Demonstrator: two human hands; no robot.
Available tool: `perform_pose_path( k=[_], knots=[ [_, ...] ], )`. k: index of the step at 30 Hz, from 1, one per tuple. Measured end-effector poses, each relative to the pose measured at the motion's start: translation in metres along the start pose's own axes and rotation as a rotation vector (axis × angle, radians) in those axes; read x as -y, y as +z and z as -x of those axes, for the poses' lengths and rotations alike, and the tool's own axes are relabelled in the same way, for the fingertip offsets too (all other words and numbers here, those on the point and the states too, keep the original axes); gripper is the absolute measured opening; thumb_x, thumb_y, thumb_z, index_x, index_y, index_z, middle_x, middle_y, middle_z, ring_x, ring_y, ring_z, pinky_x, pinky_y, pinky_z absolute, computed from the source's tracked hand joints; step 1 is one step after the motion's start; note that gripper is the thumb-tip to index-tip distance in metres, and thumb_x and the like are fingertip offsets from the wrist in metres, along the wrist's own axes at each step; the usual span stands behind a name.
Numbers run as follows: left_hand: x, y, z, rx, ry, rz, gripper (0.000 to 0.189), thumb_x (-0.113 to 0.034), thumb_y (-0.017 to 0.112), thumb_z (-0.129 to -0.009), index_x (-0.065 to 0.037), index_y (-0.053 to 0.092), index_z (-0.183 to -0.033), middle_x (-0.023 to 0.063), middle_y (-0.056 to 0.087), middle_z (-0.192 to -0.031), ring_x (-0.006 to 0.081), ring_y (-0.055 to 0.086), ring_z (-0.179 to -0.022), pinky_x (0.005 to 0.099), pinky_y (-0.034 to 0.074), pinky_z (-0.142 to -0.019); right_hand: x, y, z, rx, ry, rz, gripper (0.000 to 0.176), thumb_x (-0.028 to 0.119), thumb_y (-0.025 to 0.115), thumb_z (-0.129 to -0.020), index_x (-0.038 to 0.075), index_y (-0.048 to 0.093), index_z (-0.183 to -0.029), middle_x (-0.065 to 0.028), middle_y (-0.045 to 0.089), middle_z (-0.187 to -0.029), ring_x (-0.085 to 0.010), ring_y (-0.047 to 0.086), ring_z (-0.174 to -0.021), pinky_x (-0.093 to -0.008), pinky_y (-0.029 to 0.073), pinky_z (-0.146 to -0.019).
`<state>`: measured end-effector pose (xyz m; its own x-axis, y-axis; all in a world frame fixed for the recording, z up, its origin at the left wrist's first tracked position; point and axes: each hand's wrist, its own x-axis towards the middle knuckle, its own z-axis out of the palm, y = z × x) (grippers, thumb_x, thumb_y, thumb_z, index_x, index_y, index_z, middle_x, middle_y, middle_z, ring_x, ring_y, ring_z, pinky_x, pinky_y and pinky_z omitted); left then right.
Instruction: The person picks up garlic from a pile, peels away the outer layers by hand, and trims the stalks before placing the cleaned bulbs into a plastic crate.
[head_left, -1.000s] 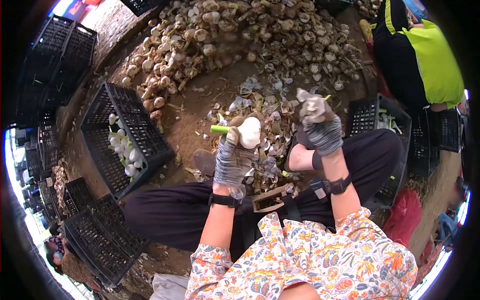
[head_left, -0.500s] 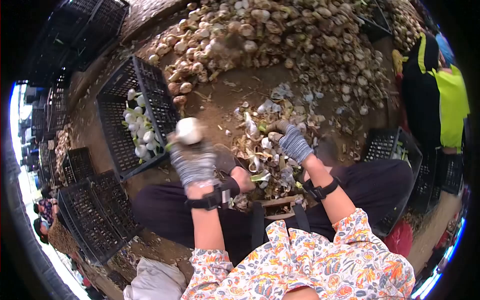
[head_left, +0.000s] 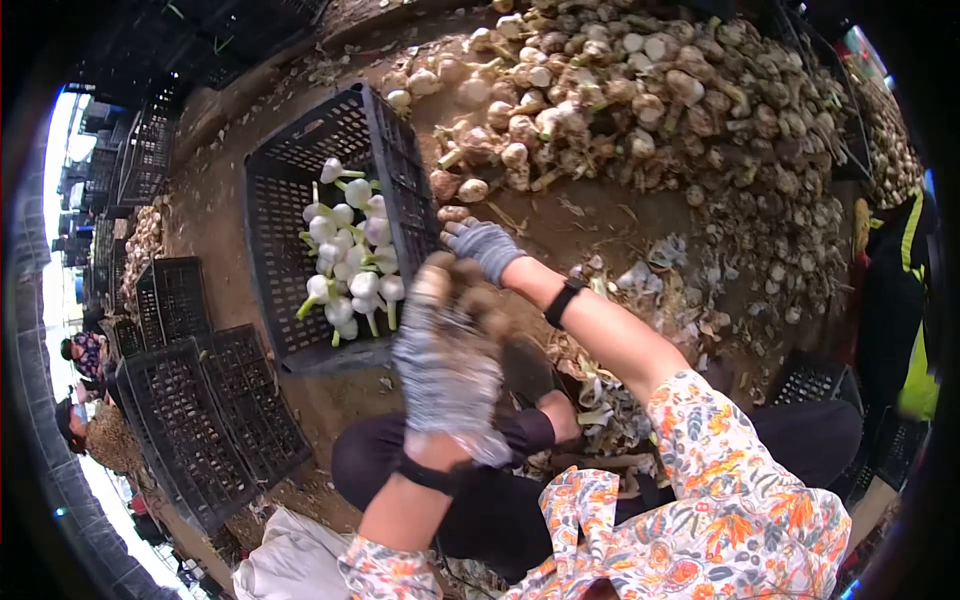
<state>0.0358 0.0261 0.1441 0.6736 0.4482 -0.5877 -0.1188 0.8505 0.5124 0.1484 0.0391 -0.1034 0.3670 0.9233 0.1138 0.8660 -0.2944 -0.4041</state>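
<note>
My left hand [head_left: 450, 345], in a grey striped glove with brown-stained fingers, is in front of the black crate's near right corner. Motion blurs its fingers, and I see no bulb in it. My right hand [head_left: 483, 248], gloved alike, stretches across to the left beyond it. Its fingers are extended, the tips at a brown garlic bulb [head_left: 453, 213] on the ground by the crate. Cleaned white garlic bulbs [head_left: 345, 245] with short green stems lie inside the tilted black plastic crate [head_left: 262, 215].
A large heap of untrimmed garlic [head_left: 640, 110] spreads across the far side. Peeled skins and trimmings [head_left: 600, 395] lie between my legs. More black crates [head_left: 190, 430] stand at left, and a white cloth [head_left: 300, 555] lies below them. Another person's dark and yellow clothing [head_left: 900, 300] is at right.
The white garlic bulb has left my left hand, which has shifted right in view. My right hand has moved from the trimmings leftward to the heap's edge. The view has turned toward the crate.
</note>
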Motion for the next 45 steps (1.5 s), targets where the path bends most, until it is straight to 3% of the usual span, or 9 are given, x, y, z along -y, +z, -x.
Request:
perform_pose_path(
  k=[10,12,14,17,20,26,36,38,45],
  knots=[
    [0.023,-0.006,-0.014,-0.004,-0.086,-0.189,0.026,-0.023,0.050,-0.089,-0.004,0.053,-0.107,0.0069,0.059,-0.091,0.0128,0.058,-0.068,0.0255,0.049,-0.055,-0.048,0.071,-0.037,-0.307,0.267,0.001,0.023,0.022,0.046,-0.081,0.007,0.058,-0.094,-0.0124,0.057,-0.089,-0.0282,0.055,-0.086,-0.0410,0.044,-0.075],
    [0.028,-0.011,-0.017,-0.022,-0.068,-0.174,0.025,-0.022,0.051,-0.088,-0.005,0.053,-0.107,0.0059,0.059,-0.089,0.0129,0.058,-0.069,0.0259,0.049,-0.055,-0.046,0.021,-0.007,0.027,0.326,0.105,0.022,0.023,0.052,-0.078,0.007,0.060,-0.091,-0.0140,0.057,-0.090,-0.0302,0.056,-0.088,-0.0395,0.046,-0.078],
    [0.031,-0.009,-0.018,-0.070,-0.064,-0.229,0.021,-0.018,0.053,-0.087,-0.007,0.055,-0.104,0.0043,0.060,-0.090,0.0120,0.058,-0.069,0.0225,0.049,-0.055,-0.053,-0.003,0.037,-0.179,0.426,0.035,0.023,0.026,0.056,-0.078,0.006,0.060,-0.086,-0.0157,0.058,-0.088,-0.0311,0.057,-0.083,-0.0383,0.047,-0.072],
    [0.062,-0.018,-0.035,-0.027,0.218,-0.389,0.020,-0.010,0.060,-0.082,-0.006,0.056,-0.102,0.0029,0.060,-0.091,0.0083,0.056,-0.078,0.0205,0.049,-0.064,-0.067,-0.035,0.092,-0.296,0.738,-0.830,0.032,0.031,0.057,-0.084,-0.001,0.056,-0.089,-0.0155,0.060,-0.077,-0.0257,0.056,-0.071,-0.0336,0.045,-0.067],
    [0.095,-0.036,-0.042,0.058,0.576,-1.265,0.061,-0.008,0.072,-0.070,-0.003,0.042,-0.123,0.0085,0.050,-0.116,0.0176,0.052,-0.101,0.0257,0.043,-0.088,-0.037,-0.133,0.147,-0.209,0.899,-1.205,0.033,0.030,0.056,-0.085,-0.003,0.056,-0.087,-0.0101,0.059,-0.073,-0.0172,0.055,-0.067,-0.0298,0.046,-0.063],
    [0.131,-0.011,-0.016,0.545,0.157,-0.611,0.078,0.004,0.073,-0.064,-0.003,0.031,-0.129,0.0114,0.046,-0.118,0.0174,0.047,-0.107,0.0291,0.042,-0.091,0.007,-0.222,0.207,-0.309,0.735,-1.139,0.036,0.029,0.057,-0.085,-0.005,0.057,-0.099,-0.0062,0.061,-0.081,-0.0102,0.057,-0.074,-0.0242,0.047,-0.067],
    [0.129,0.024,0.022,0.689,-0.017,-0.600,0.079,-0.003,0.074,-0.067,-0.003,0.029,-0.132,0.0090,0.048,-0.116,0.0162,0.048,-0.104,0.0281,0.041,-0.091,0.019,-0.257,0.261,-0.526,0.634,-1.641,0.037,0.026,0.061,-0.083,-0.006,0.055,-0.100,-0.0080,0.062,-0.087,-0.0111,0.058,-0.075,-0.0259,0.051,-0.066],
    [0.137,0.021,0.023,0.727,0.048,-0.598,0.080,0.000,0.073,-0.067,-0.004,0.028,-0.133,0.0090,0.048,-0.117,0.0163,0.048,-0.105,0.0287,0.041,-0.091,0.006,-0.245,0.263,-0.494,0.532,-1.113,0.037,0.027,0.063,-0.081,-0.006,0.057,-0.098,-0.0088,0.062,-0.085,-0.0108,0.057,-0.073,-0.0260,0.049,-0.064],
    [0.134,0.026,0.030,0.752,0.032,-0.616,0.076,-0.001,0.074,-0.067,-0.004,0.034,-0.131,0.0093,0.049,-0.117,0.0164,0.049,-0.105,0.0293,0.042,-0.091,0.016,-0.251,0.269,-0.566,0.620,-1.062,0.034,0.025,0.063,-0.081,-0.005,0.058,-0.096,-0.0094,0.063,-0.081,-0.0129,0.058,-0.072,-0.0278,0.049,-0.065]
  ],
)
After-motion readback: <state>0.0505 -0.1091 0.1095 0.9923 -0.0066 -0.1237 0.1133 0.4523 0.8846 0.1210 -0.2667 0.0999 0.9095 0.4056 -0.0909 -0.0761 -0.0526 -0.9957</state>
